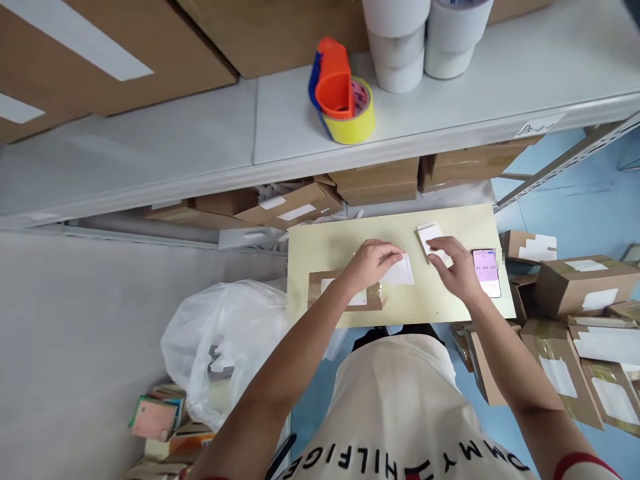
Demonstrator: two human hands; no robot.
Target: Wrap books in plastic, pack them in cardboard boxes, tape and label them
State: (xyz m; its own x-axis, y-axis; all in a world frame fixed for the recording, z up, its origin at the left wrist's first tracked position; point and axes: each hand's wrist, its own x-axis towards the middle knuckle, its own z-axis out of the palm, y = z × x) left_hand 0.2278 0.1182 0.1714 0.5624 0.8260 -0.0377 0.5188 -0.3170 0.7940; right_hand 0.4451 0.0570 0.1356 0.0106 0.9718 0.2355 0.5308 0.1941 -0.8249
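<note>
My left hand (374, 261) is closed, with fingertips pinching a small white paper slip (401, 271) above the pale yellow table (463, 225). To its right, a stack of white slips (429, 232) lies near the table's far edge. My right hand (454, 264) reaches over the near part of that stack, its fingers curled and thumb apart from them. Whether the fingertips touch the stack I cannot tell. A cardboard box (314, 285) bearing a white label lies partly under my left wrist and forearm.
A lit phone (486, 273) lies at the table's right end. Overhead juts a grey shelf (200, 143) with a tape dispenser (335, 93) and white paper rolls (399, 47). A white plastic bag (200, 327) stands left; several cardboard boxes (565, 293) are piled right.
</note>
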